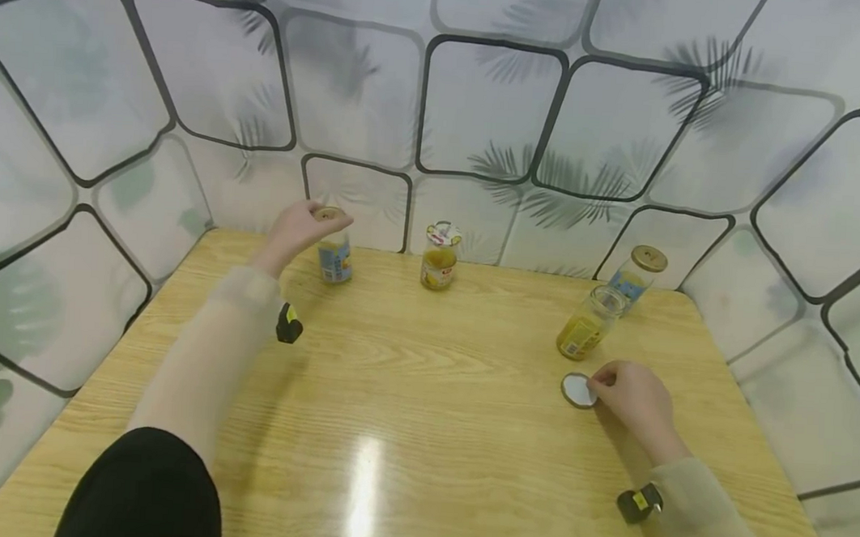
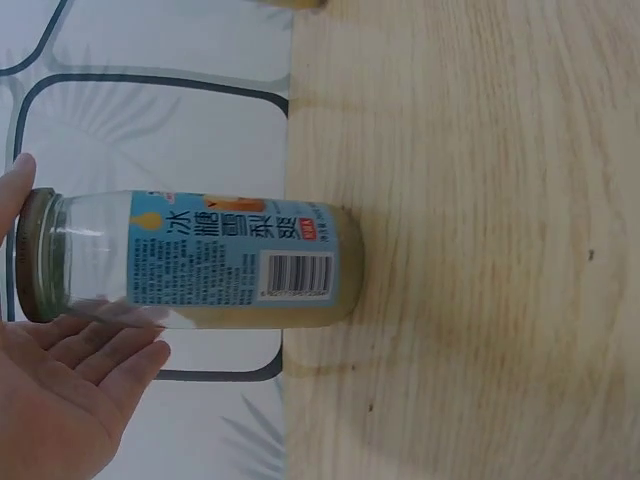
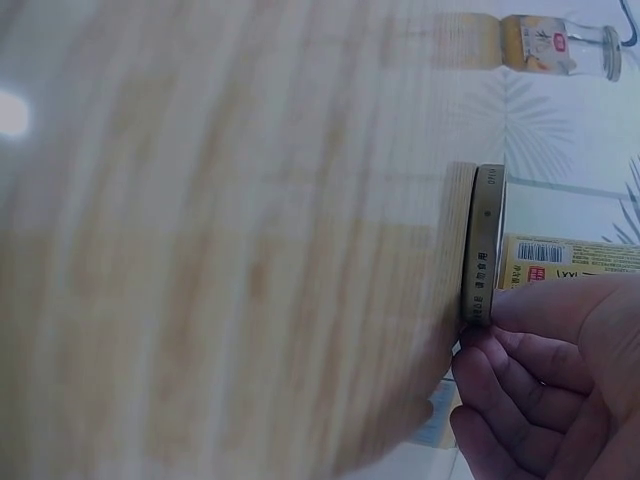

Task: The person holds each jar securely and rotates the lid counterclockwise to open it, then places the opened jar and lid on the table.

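Counter [image 1: 422, 414] runs wide in front of and left of the open jar [image 1: 582, 332], plenty of room to move that way; the right edge is closer, with right hand [image 1: 635, 399] and wrist between. Right hand sits just in front of the open jar, grip together, pinching the rim of a loose lid [image 1: 577, 390], white face up and level at the surface. Open jar has a yellow label and a bare mouth. Right behind it, slightly right, a gold-capped jar [image 1: 629, 284], tight gap, can't tell if touching. Farther back and left of the open jar, near the far edge, a patterned-lid jar [image 1: 439, 267]. Well left of the open jar, also near the far edge, left hand [image 1: 300, 236] is around the top of a blue-label jar [image 1: 335, 262], upright; grip apart, thumb and fingers either side of its cap [image 2: 38, 256], can't tell how firm the contact is. Patterned wall covering [image 1: 489, 113] rises behind the far edge.
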Demonstrator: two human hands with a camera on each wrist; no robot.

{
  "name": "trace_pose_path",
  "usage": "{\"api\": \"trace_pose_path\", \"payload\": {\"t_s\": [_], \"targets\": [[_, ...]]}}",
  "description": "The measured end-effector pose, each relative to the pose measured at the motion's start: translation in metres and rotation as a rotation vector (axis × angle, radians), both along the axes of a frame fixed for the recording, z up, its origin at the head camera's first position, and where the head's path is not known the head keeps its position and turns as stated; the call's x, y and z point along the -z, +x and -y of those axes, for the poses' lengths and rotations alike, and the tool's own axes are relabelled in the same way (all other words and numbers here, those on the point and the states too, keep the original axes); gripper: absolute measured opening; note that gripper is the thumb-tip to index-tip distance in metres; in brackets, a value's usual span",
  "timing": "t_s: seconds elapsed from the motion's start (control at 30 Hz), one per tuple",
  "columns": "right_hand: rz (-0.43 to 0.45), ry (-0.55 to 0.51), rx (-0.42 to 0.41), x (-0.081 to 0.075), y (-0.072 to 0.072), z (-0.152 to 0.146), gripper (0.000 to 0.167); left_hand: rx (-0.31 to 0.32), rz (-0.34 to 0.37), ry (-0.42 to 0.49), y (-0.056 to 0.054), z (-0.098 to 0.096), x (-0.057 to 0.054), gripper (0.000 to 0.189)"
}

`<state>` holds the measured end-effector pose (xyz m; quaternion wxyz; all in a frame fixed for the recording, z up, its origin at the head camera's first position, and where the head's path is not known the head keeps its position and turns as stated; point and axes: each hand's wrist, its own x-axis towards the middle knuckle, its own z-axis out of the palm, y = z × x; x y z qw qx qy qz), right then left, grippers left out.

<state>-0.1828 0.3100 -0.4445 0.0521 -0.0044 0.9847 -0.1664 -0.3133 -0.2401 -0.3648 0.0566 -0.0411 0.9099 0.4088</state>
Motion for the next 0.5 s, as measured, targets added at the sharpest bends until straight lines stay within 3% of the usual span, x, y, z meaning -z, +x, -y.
{"api": "trace_pose_path", "payload": {"t_s": [0.33,0.5], "targets": [[-0.009,-0.001,-0.007,0.002,-0.001,-0.001,0.021,-0.107,-0.02,0.158,-0.001,-0.009,0.017,0.102],[-0.006,0.002,-0.005,0.002,-0.002,-0.001,0.022,-0.134,-0.071,0.206,-0.001,-0.01,0.025,0.09]]}}
